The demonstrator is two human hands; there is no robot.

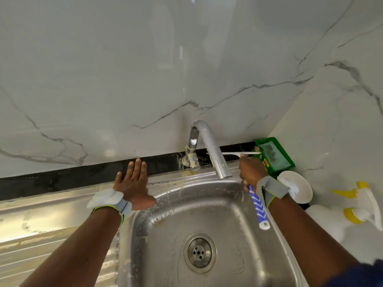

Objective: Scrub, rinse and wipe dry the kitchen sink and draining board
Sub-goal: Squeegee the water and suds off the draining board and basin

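A steel sink (207, 208) with a round drain (200, 253) fills the lower middle, streaked with soapy residue. Its ribbed draining board (51, 241) stretches to the left. A chrome tap (209, 148) arches over the back rim. My left hand (132, 185) lies flat, fingers spread, on the back rim of the sink left of the tap. My right hand (251, 171) grips a squeegee (259, 208) with a blue-and-white handle; its white blade lies along the back ledge behind the tap spout.
A green tub (275, 155) of soap paste stands in the back right corner. Beside it are a white round lid or dish (300, 187) and a white spray bottle (360, 206) with yellow trim. Marble wall rises behind and to the right.
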